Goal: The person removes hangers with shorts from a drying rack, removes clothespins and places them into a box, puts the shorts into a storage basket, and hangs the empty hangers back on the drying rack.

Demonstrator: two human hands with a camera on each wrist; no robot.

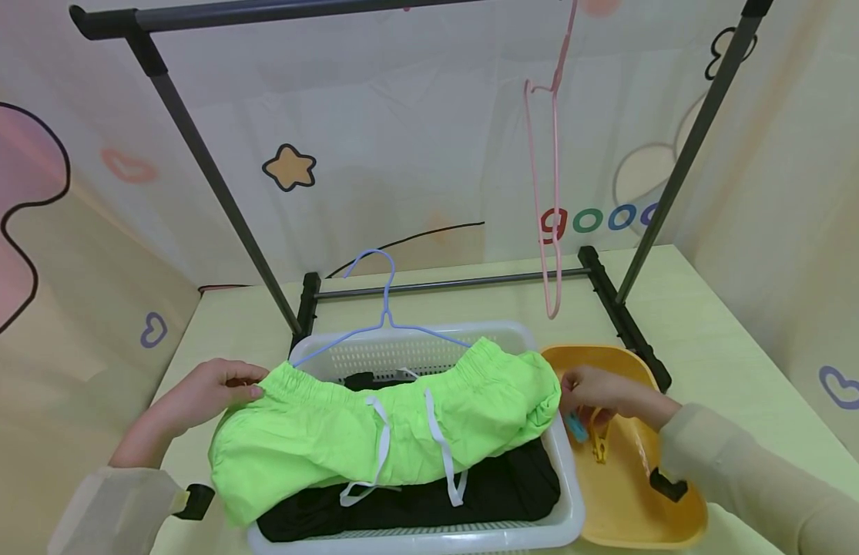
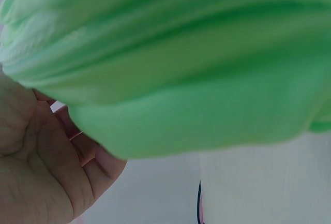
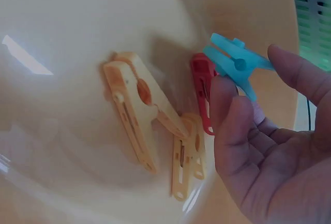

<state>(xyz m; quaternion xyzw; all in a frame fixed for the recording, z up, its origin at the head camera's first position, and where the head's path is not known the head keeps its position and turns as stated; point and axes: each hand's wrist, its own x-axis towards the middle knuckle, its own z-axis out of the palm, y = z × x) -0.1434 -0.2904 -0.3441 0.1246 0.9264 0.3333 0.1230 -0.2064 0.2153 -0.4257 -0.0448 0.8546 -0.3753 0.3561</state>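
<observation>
Bright green shorts [image 1: 311, 439] with white drawstrings hang on a light-blue hanger [image 1: 387, 312], over a white basket [image 1: 571, 493]. My left hand [image 1: 210, 393] holds the left end of their waistband between thumb and fingers; green cloth fills most of the left wrist view. Over the orange basin [image 1: 637, 501], at the shorts' right end, my right hand [image 1: 605, 391] pinches a light-blue clothespin [image 3: 239, 64] by its handles. In the basin lie yellow clothespins [image 3: 129, 100] and a red clothespin [image 3: 201, 87], partly hidden behind my right fingers.
Black clothing [image 1: 498, 482] lies in the basket under the shorts. A dark garment rack [image 1: 221, 193] stands behind on the pale table [image 1: 713, 347]. From above, a pink hanger [image 1: 555, 193] hangs at the back right. Curtains surround the table.
</observation>
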